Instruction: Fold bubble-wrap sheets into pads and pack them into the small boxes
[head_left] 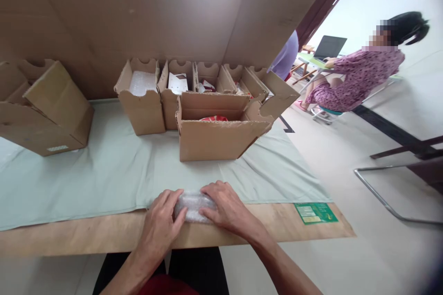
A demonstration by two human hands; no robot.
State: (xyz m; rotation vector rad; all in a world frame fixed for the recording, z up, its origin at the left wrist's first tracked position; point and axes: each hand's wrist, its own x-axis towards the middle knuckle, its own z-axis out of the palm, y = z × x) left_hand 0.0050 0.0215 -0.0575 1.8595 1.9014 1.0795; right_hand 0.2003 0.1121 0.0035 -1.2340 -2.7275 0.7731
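A small roll of clear bubble wrap [195, 203] lies at the front edge of the table, partly on the cloth and partly on bare wood. My left hand [163, 215] grips its left end, thumb on the near side and fingers over the far side. At the right end, my right hand [224, 206] holds it the same way. Whether anything is inside the wrap cannot be made out. Beyond my hands stands an open cardboard box [214, 142] with something red in it.
A row of narrow cardboard boxes, one holding bubble wrap [142, 84] and another white packets [177, 84], stands behind. An open carton [65, 106] is at left, before a tall cardboard panel [155, 14]. Pale green cloth [114, 166] covers the table. A person [360, 69] sits at a laptop [330, 47].
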